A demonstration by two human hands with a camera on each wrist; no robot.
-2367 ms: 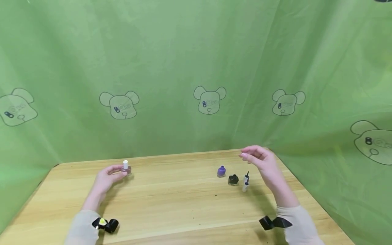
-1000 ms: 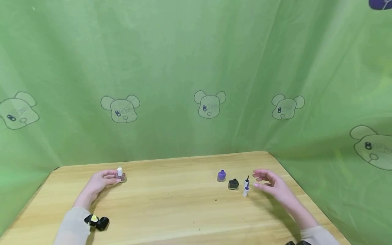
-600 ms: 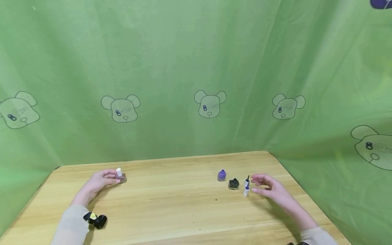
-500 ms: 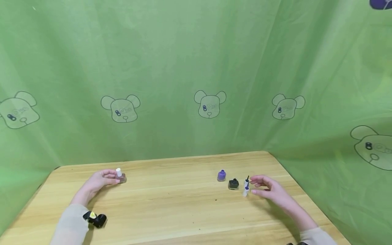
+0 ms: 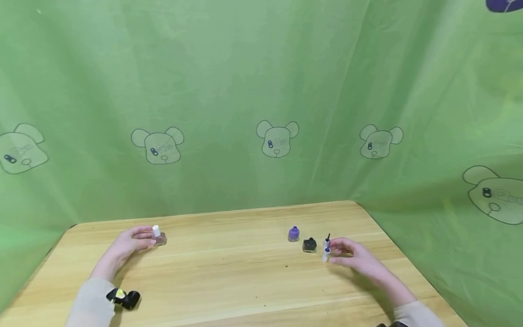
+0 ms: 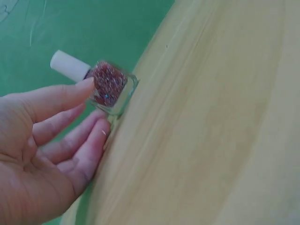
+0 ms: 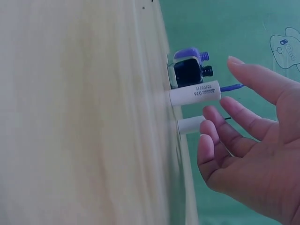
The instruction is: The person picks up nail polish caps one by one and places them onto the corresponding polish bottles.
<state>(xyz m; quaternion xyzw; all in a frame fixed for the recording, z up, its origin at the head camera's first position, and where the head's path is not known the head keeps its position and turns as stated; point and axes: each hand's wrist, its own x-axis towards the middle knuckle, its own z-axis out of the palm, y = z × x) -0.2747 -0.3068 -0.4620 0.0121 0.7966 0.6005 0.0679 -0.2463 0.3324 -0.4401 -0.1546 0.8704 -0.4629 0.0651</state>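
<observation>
From the head, the left hand (image 5: 127,244) pinches a white-capped bottle (image 5: 160,239); the right hand (image 5: 361,260) — fingers parted — is just beside two white caps (image 5: 325,256). From the left wrist, glitter (image 6: 109,84) shows beyond the thumb (image 6: 61,98); from the right, a black bottle (image 7: 187,71) and purple bottle (image 7: 185,53) stand past the caps.

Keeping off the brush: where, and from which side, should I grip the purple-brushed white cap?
Probably pinch the white cap around its side, from the right: it stands with its purple brush upward, and the black bottle is to its left.
</observation>
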